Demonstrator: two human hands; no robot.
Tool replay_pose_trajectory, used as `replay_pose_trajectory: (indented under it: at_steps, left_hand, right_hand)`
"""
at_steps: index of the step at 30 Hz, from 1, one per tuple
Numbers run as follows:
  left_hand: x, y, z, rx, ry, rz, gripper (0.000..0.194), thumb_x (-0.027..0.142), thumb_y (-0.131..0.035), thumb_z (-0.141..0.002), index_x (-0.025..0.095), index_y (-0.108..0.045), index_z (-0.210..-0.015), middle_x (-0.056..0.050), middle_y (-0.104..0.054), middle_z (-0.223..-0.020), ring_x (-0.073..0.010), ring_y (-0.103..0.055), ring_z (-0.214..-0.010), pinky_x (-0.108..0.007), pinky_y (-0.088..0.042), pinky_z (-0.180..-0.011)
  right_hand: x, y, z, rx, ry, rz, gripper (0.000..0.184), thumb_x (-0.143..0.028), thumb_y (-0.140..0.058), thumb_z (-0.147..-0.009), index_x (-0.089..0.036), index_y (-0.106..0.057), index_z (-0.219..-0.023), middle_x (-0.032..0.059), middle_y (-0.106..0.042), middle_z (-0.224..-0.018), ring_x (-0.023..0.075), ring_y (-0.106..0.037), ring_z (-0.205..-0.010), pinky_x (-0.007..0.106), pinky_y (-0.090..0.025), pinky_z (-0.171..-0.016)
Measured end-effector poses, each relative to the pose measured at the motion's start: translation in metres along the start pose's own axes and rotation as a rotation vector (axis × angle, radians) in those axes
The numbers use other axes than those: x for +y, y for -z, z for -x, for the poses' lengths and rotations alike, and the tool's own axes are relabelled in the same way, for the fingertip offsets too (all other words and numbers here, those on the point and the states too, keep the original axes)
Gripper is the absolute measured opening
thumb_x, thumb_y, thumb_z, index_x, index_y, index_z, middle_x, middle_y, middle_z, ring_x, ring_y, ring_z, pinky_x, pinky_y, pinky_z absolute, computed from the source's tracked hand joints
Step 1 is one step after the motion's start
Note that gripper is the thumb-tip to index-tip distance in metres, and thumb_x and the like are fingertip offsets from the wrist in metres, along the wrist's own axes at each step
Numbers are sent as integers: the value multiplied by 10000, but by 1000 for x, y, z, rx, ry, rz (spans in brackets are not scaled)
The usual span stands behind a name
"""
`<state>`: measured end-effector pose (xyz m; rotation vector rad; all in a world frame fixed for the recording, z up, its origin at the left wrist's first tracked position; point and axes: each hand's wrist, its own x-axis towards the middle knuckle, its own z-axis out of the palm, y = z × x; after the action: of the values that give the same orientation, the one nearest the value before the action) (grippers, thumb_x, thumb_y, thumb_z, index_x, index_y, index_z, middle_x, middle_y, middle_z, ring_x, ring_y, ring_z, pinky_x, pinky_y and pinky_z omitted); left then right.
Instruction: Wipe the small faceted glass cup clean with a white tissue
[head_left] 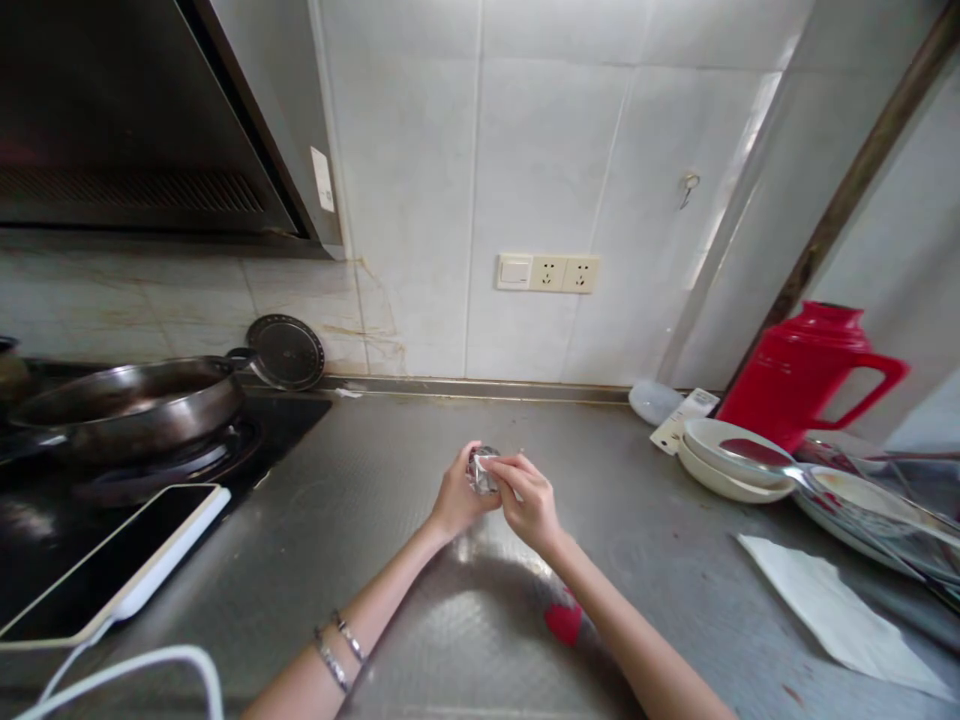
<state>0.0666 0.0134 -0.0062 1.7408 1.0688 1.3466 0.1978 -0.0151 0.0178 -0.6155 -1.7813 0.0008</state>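
Note:
My left hand [456,500] is wrapped round a small, round, shiny glass-like or metallic object [480,482], held above the middle of the steel counter [405,460]. Close against it, my right hand [531,505] has its thumb and fingers pinched at the object's face. Something whitish shows at those fingertips, too small to name. Most of the object's outline is covered by my fingers. Under my right forearm a red patch [564,622] shows on the counter, partly hidden; whether it is a thing or a reflection I cannot make out.
At left, a pan [142,405] sits on the black stove, with a phone [112,565] and its white cable [157,655] in front. At right stand a red thermos jug [799,375], stacked bowls [731,480], plates [870,510] and a white napkin [840,605].

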Motion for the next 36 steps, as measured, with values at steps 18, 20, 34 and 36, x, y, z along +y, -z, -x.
replay_pose_trajectory:
  at_steps: [18,20,34,36]
  left_hand:
    - [8,-2,4,-80,-77,29,762,200,-765,-551,172,-418,-1228,-84,-613,-1124,-212,-610,-978,-320,-485,-866]
    - [5,-3,4,-49,-65,33,775,201,-771,-540,165,-416,-1228,-90,-614,-1132,-218,-610,-991,-331,-479,-884]
    - [-5,5,0,53,-39,-145,731,224,-743,-570,173,-446,-1236,-122,-605,-1171,-252,-583,-1062,-412,-443,-949]
    - [-6,5,0,63,-23,-156,714,222,-730,-573,165,-450,-1227,-128,-595,-1186,-253,-576,-1070,-412,-435,-956]
  right_hand:
    - [10,10,-4,-23,-112,70,299,-144,-436,-901,-246,-651,-1083,58,-715,-1010,185,-676,-934,315,-556,-811]
    - [11,9,-2,-46,-18,124,354,-97,-412,-893,-240,-621,-1141,73,-701,-1052,188,-658,-991,331,-554,-840]
    - [0,1,1,-201,344,311,474,43,-362,-796,-132,-556,-1192,134,-683,-1088,222,-583,-1133,365,-542,-895]
    - [-2,0,1,-197,329,308,449,33,-371,-804,-135,-566,-1172,132,-692,-1061,221,-604,-1100,361,-548,-873]
